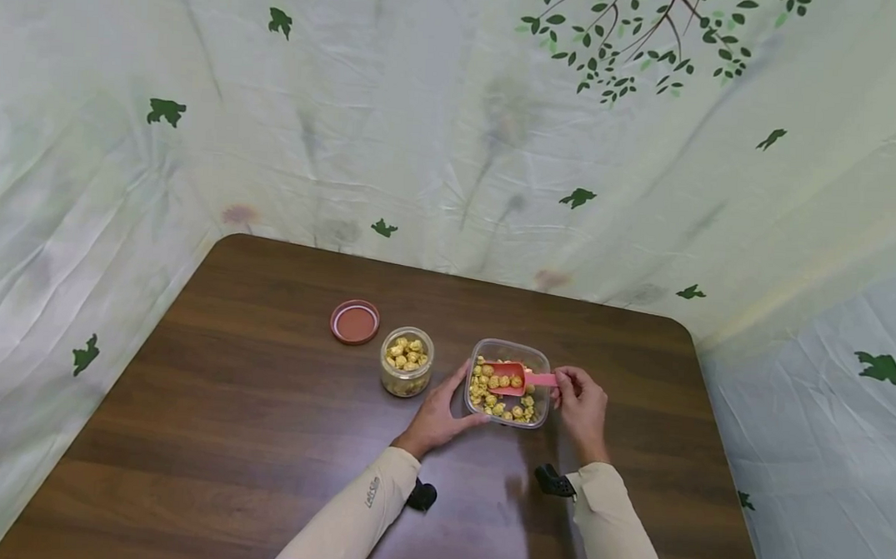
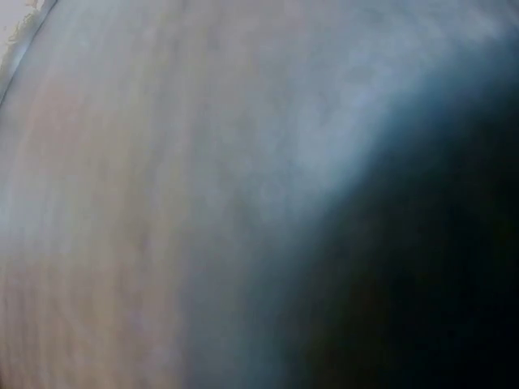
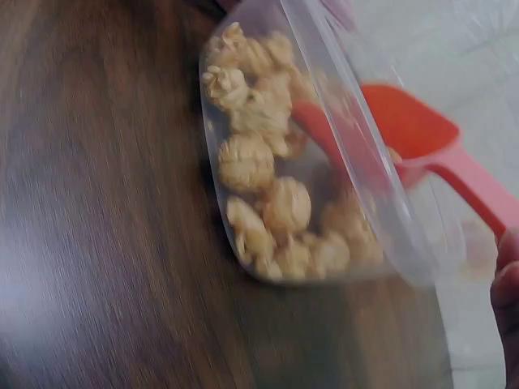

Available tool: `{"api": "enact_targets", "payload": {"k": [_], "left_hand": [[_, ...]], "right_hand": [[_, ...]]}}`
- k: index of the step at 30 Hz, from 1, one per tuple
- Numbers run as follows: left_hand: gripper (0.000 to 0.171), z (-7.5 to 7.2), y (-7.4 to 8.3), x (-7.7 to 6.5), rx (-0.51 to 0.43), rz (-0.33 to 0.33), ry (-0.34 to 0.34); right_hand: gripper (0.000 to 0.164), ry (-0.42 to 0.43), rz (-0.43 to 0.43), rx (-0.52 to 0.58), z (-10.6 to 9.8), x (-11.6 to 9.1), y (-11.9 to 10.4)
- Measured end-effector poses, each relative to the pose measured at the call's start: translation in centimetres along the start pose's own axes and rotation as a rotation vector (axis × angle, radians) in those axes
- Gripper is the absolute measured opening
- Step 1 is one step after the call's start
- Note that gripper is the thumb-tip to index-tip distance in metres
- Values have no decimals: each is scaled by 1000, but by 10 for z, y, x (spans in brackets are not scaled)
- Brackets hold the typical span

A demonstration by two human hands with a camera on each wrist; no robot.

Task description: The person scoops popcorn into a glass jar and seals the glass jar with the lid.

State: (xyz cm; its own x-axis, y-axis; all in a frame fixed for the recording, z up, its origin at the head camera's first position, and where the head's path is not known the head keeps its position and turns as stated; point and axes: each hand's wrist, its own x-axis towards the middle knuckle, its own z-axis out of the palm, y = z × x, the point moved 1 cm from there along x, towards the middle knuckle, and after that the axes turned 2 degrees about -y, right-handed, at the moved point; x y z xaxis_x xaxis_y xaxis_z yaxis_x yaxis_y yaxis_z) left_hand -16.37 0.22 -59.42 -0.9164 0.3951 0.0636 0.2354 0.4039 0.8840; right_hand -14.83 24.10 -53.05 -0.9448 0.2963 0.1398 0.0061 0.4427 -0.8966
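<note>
Pink scoop, right of centre in the head view, bears popcorn within a clear container. Right hand pinches its handle. Left hand, thumb and fingers spread apart, touches the container's left side. Popcorn-filled jar stands left; red lid lies beyond, upper left of jar, on brown surface.
</note>
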Motion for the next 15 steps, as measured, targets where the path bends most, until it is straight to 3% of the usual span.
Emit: {"api": "enact_targets", "payload": {"k": [7,15], "left_hand": [[98,-1,1,0,2,-4,-4],[97,-1,2,0,-10,-8,-6]], "right_hand": [[13,-104,-8,17,-9,2,8],[13,-156,21,85,-12,2,11]]}}
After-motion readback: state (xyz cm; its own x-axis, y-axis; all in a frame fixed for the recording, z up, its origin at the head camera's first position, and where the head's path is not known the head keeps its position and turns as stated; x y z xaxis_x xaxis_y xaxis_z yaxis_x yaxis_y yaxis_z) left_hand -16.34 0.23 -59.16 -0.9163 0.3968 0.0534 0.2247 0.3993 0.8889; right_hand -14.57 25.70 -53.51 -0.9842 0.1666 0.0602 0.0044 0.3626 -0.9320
